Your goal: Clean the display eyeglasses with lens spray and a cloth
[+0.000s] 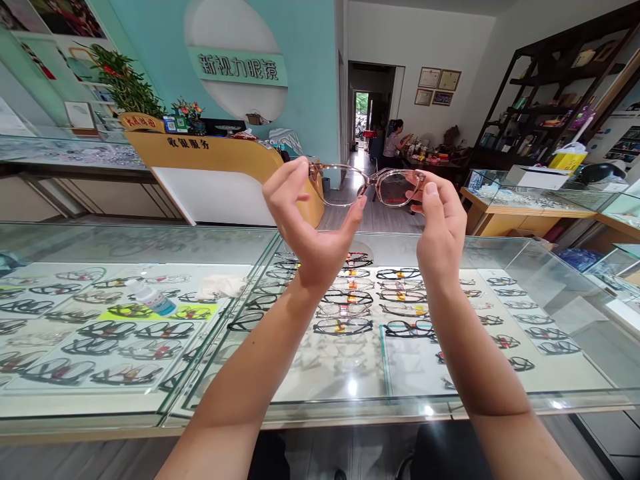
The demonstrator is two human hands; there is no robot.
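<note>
I hold a pair of clear, pinkish-framed glasses [367, 185] up at chest height in front of me, lenses facing away. My left hand [310, 223] pinches the left end of the frame between thumb and forefinger. My right hand [440, 223] grips the right end, fingers curled round the rim. Both forearms rise from the bottom of the view, above a glass display counter [320, 393].
Under the counter glass lie rows of eyeglass frames [345, 310], with a small bottle [150, 298] and a white cloth [220, 287] on top at left. A wooden reception desk [220, 173] stands behind. A person sits at a far table [395, 143]. Another glass case [540, 200] stands right.
</note>
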